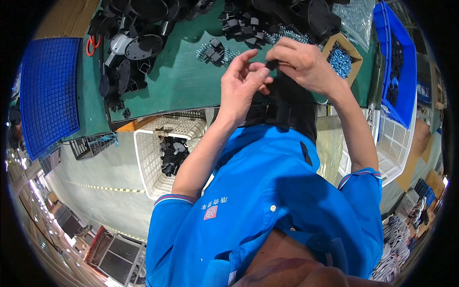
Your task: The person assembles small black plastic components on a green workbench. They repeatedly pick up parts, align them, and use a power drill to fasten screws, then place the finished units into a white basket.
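Over the near edge of the green tabletop [181,71], my two hands meet. My right hand [306,62] pinches a small black plastic part [272,64] between thumb and fingers. Close beside that part is my left hand [241,81], its fingers curled toward the thumb; whatever they hold is too small to make out. Just beyond the left hand lie metal springs [205,53] with a few black plastic blocks [216,49] among them. A bigger heap of black blocks [239,28] sits farther back, with more springs [289,34] behind my right hand.
Black caster-like parts [143,47] are piled at the far left, near red-handled scissors [91,45]. On the right stand a cardboard box [356,67] of bluish screws and a blue bin [406,62]. A white crate [143,158] of black parts is below the table's left edge.
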